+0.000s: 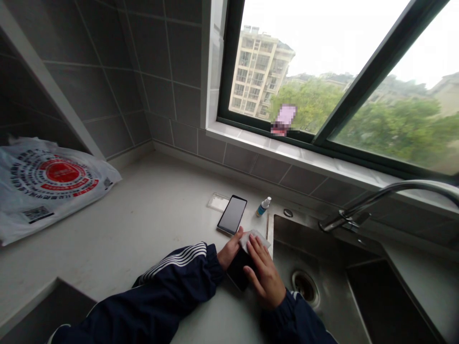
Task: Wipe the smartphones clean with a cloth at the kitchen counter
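Note:
A dark phone (pixel 239 272) is held at its left side by my left hand (pixel 229 251), whose thumb points up along the edge. My right hand (pixel 265 272) holds a white tissue (pixel 247 239) against the upper part of this phone, its fingers laid over the tissue and its thumb apart. Part of the phone is hidden under my right hand and the tissue. Just beyond my hands, a second phone (pixel 232 214) with a grey screen lies on the counter. A small spray bottle (pixel 263 207) with a blue label stands to its right.
A clear flat case (pixel 217 201) lies partly behind the second phone. The steel sink (pixel 304 239) and its faucet (pixel 337 220) are at the right. A printed plastic bag (pixel 57 186) rests on the white counter (pixel 143 205) at the left. A window (pixel 315 124) rises behind.

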### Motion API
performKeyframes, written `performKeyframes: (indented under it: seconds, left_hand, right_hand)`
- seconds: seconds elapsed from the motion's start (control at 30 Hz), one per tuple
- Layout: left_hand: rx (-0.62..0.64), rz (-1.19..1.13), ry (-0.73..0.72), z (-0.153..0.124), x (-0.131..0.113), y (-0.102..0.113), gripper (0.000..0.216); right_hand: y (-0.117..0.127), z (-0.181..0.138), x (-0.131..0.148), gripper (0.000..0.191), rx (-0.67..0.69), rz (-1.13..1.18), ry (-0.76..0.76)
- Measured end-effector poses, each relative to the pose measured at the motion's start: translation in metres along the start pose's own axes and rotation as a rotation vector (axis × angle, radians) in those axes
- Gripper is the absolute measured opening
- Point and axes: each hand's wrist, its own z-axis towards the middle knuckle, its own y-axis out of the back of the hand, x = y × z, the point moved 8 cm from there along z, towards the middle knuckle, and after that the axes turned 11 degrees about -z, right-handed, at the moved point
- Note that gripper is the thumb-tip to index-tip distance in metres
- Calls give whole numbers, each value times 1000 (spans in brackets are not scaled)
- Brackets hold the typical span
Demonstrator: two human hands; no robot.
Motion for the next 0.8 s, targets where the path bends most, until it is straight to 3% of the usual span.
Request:
performKeyframes:
  seconds: [0.27,0.5,0.8]
  left_hand:
    - [-101,116,-46,-4,-6,3,50]
    - [-80,83,-20,-2,-2,7,55]
    - [-102,16,47,-2,2,6,64]
  right_hand:
    - [3,1,-10,56,-40,0,-53]
    - [4,1,-11,54,-50,-7,-55]
    - [10,-2,35,59,26,13,190]
